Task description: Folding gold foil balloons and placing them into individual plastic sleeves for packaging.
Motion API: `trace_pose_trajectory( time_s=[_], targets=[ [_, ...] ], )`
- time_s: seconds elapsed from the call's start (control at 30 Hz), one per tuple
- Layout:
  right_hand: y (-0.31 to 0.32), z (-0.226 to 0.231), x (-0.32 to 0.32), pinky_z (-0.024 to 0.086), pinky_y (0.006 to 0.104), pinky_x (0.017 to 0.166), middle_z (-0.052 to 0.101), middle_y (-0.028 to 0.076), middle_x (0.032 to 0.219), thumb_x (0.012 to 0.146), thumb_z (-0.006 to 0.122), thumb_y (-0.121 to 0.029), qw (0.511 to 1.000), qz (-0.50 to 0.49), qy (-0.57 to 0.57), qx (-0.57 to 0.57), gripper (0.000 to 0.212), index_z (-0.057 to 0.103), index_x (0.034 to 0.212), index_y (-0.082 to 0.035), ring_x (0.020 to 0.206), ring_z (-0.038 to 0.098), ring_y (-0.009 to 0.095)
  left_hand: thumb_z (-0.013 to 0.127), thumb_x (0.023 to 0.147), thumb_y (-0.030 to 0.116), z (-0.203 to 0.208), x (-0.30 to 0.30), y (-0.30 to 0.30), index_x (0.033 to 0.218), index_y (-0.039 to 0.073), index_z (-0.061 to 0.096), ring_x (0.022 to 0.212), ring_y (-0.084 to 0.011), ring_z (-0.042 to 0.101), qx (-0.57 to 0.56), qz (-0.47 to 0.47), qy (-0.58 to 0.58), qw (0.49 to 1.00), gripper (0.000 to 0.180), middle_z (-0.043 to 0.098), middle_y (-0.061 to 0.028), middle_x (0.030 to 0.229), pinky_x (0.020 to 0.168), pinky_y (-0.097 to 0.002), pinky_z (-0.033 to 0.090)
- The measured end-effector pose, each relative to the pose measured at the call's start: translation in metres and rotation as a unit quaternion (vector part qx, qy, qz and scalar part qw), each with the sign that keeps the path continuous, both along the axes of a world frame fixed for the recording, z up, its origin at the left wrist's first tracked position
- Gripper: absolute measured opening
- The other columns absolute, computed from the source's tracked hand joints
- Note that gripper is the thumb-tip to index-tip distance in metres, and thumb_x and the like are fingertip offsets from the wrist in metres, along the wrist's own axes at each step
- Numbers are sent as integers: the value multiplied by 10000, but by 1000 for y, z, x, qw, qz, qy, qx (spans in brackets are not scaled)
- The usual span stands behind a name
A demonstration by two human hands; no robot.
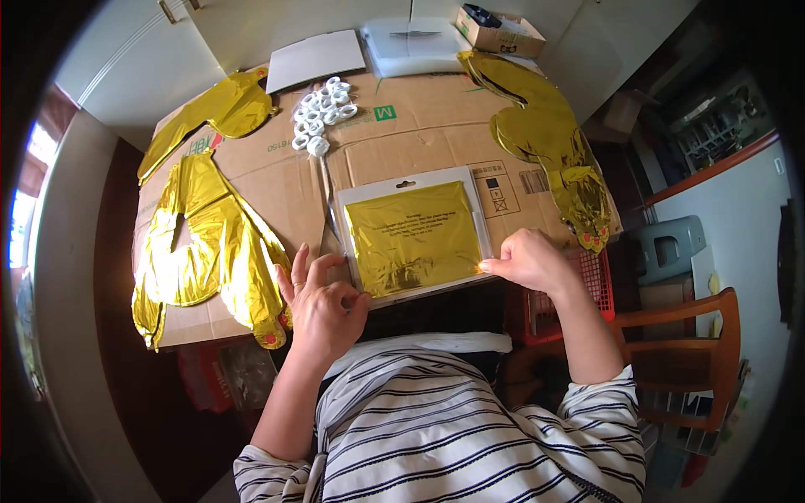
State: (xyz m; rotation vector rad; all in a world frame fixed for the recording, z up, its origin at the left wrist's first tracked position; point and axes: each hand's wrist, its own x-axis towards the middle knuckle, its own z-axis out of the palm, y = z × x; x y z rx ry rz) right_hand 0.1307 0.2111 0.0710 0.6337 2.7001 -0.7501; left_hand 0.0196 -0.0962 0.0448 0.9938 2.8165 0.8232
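Observation:
A flat clear package (415,226) lies at the table's near edge, with folded gold foil against a white card that has a hanging slot on top. At its lower left corner my left hand (323,314) is closed, thumb and index finger pinched together and the other fingers raised. My right hand (530,261) pinches the lower right corner between thumb and curled fingers. On the left, loose gold foil balloons (197,260) lie flat, one near my left hand. More gold foil balloons (537,130) are laid along the right side.
Brown cardboard (402,134) covers the table. Several white rolls of ribbon (319,117) sit near its middle. At the back are a white card (317,60), a stack of clear bags (415,49) and a small box (501,35). A wooden chair (713,335) and red basket (595,277) stand right.

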Motion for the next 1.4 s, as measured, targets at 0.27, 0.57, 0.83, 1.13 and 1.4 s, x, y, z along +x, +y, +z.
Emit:
trace_pose_trajectory(
  time_s=[0.27, 0.57, 0.83, 1.13, 1.4],
  targets=[
    [-9, 8, 18, 516, 400, 653, 672, 143, 755, 810, 758, -396, 990, -61, 128, -1, 384, 667, 802, -23, 694, 655, 283, 797, 720, 129, 6, 5, -7, 1383, 77, 452, 1409, -469, 291, 69, 60, 63, 994, 749, 437, -178, 1395, 1170, -611, 144],
    [-86, -52, -35, 129, 617, 1187, 235, 242, 1603, 974, 538, -370, 924, 90, 290, 231, 698, 297, 1550, -58, 1473, 233, 432, 562, 939, 338, -13, 11, 58, 1503, -79, 294, 1481, -443, 239, 38, -193, 158, 968, 751, 291, -280, 1570, 1206, -548, 136],
    [-75, -59, -24, 83, 629, 1190, 212, 221, 1621, 976, 525, -425, 948, 49, 202, 241, 748, 242, 1573, -73, 1491, 208, 414, 531, 948, 528, -31, -4, 43, 1512, -61, 305, 1499, -381, 238, -49, -162, 137, 976, 847, 292, -249, 1586, 1211, -510, 146],
    [-33, -59, 19, 189, 560, 1189, 311, 252, 1562, 1026, 482, -367, 935, -31, 303, 179, 649, 286, 1535, -15, 1453, 297, 407, 569, 942, 508, -21, -10, 33, 1539, -44, 223, 1506, -415, 177, -37, -179, 73, 980, 884, 199, -272, 1608, 1226, -483, 131],
    [-55, -33, 50, 492, 377, 563, 628, 119, 707, 925, 681, -213, 920, -165, 355, 9, 229, 646, 809, -19, 596, 621, 270, 532, 971, 468, -16, -47, 53, 1539, -39, 237, 1503, -404, 191, 0, -112, 136, 984, 817, 221, -254, 1607, 1215, -498, 160]
  ],
)
